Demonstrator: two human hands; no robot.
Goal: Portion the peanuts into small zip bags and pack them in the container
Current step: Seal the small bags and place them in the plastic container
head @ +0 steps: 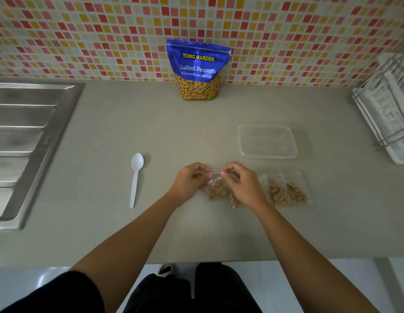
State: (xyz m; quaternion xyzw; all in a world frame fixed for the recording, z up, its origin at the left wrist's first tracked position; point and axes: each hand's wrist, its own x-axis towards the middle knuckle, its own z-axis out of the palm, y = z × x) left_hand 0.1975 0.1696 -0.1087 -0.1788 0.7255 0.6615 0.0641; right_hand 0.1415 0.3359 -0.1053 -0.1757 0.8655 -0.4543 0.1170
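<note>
Grey counter [106,222], centre: left hand [191,179] and right hand [239,184], fingers curled, each pinching one end of the top strip of a small zip bag [217,188] that holds a portion of peanuts. Step in hand, as judged: sealing this bag. Partly under the right hand: a second portioned bag [235,201], closure not discernible. Just right of the hands: two more filled bags [287,190], flat, side by side. Left, well apart: white plastic spoon [136,177], bowl pointing far, nothing in it. Farther, right: clear rectangular container [267,141], lidless, no bags inside; packing not yet begun. Far centre, against the tiled wall: blue pouch of salted peanuts [197,71], upright; whether its top is open cannot be told. Next move, as judged: run the pinch along the strip until it closes fully, then carry the bag to the container.
</note>
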